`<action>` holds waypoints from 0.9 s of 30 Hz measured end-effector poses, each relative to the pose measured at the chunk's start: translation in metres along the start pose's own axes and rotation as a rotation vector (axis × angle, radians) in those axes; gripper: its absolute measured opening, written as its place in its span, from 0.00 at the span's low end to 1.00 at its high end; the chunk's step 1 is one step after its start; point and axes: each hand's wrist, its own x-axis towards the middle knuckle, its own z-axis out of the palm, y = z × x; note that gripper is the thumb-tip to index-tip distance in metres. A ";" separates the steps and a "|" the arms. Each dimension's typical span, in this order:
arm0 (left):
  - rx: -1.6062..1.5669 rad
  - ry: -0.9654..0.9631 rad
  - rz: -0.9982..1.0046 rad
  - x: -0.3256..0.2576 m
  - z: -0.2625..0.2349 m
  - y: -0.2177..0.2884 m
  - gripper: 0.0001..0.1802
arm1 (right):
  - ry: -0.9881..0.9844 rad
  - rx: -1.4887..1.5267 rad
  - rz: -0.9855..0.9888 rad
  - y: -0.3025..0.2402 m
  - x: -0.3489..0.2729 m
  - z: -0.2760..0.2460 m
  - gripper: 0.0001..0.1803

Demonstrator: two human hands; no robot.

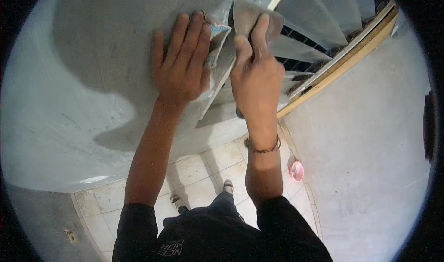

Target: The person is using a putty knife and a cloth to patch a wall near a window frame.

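Note:
My left hand (pixel 182 60) lies flat against a grey plastered wall (pixel 106 44), fingers stretched out and slightly apart. Along its thumb side a torn, paper-like piece (pixel 217 40) with pale and blue patches shows at the wall's edge; part of it is hidden beneath the hand. My right hand (pixel 259 81) grips a scraper (pixel 245 19) with a wide, flat grey blade pointing up and away. Index finger and thumb press on the blade, which is beside the wall's edge; whether it touches is unclear. Most of the handle is hidden in the fist.
Grey stair steps (pixel 319 12) with dark tiled faces run along the upper right, bordered by a wooden strip (pixel 314 88). Another plastered wall (pixel 360 137) stands at the right. Below, a pink bowl (pixel 296 171) sits on the pale tiled floor (pixel 194 171) near my feet.

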 end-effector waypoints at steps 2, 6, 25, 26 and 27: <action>-0.035 0.024 0.011 0.001 0.000 -0.003 0.23 | -0.044 0.057 0.013 -0.002 0.001 -0.003 0.24; -0.034 0.016 0.019 -0.001 0.002 -0.002 0.23 | -0.099 -0.032 0.020 -0.004 0.002 -0.008 0.24; -0.091 0.067 0.021 -0.001 0.004 -0.003 0.24 | -0.071 -0.008 0.059 -0.007 -0.009 0.003 0.25; -0.099 0.086 0.026 -0.001 0.005 -0.002 0.25 | -0.057 -0.020 0.034 -0.006 -0.005 0.001 0.25; -0.098 0.088 0.026 -0.001 0.005 -0.002 0.25 | -0.044 -0.033 0.009 -0.005 -0.003 0.000 0.25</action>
